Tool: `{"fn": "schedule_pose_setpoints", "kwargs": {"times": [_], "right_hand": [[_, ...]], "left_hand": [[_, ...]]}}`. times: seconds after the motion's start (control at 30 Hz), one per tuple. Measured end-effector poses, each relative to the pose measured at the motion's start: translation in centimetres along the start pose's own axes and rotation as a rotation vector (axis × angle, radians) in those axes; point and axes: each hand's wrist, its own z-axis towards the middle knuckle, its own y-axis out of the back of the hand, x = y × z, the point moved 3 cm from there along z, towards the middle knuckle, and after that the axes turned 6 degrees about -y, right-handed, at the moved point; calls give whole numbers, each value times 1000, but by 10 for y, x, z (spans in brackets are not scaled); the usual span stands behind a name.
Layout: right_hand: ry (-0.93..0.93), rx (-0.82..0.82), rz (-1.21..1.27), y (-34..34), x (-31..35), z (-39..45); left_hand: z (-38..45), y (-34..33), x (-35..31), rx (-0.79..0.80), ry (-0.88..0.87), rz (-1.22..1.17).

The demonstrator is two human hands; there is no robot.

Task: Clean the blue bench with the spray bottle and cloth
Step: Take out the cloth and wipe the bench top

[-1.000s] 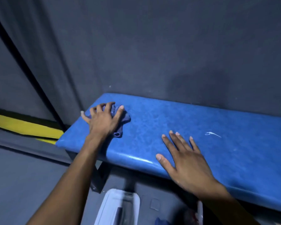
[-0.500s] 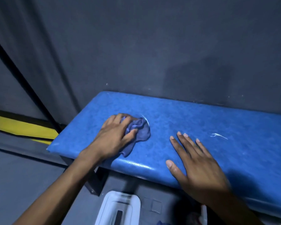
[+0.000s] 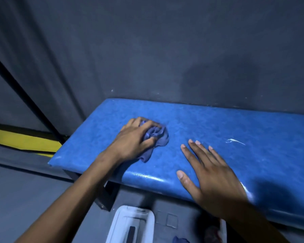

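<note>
Cloth (image 3: 156,137), a bunched purple-blue rag, lies on the blue bench's tabletop (image 3: 218,123) toward its nine o'clock end. The left hand (image 3: 133,139) has its grip curled round the cloth, most of which bulges out at three o'clock of the knuckles, with a tail trailing toward six. The right hand (image 3: 212,172) lies flat on the tabletop near the front edge, fingers spread, holding nothing. A white smear (image 3: 234,141) sits at two o'clock of that hand. The wad is small, so a stroke could likely skip patches, and the resting palm may re-mark wiped vinyl. No spray bottle can be identified.
</note>
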Motion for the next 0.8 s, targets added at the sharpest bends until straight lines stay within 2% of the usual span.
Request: {"fn": "schedule_pose_setpoints", "kwargs": {"times": [0.13,0.23,0.33,0.43,0.5,0.57,0.7,0.73,0.8], "right_hand": [[6,-11,17,-2,0,1],[4,-11,13,-2,0,1],[3,-15,12,0,0,0],[8,-24,17,1,0,-1],[7,-34,28,0,1,-1],[5,-36,28,0,0,0],[-2,-26,9,1,0,0],[-7,-26,5,1,1,0],[-15,-22,-1,0,0,0]], "left_hand": [[13,14,52,-128,201,62],[53,2,49,-134,298,82],[44,-7,12,-46,154,15],[-17,2,-17,-5,5,-33],[-43,9,-12,-31,19,-46],[-27,13,15,-85,116,20],[43,3,39,-216,500,119],[53,-5,29,-227,537,106],[55,-22,-7,-210,471,78]]}}
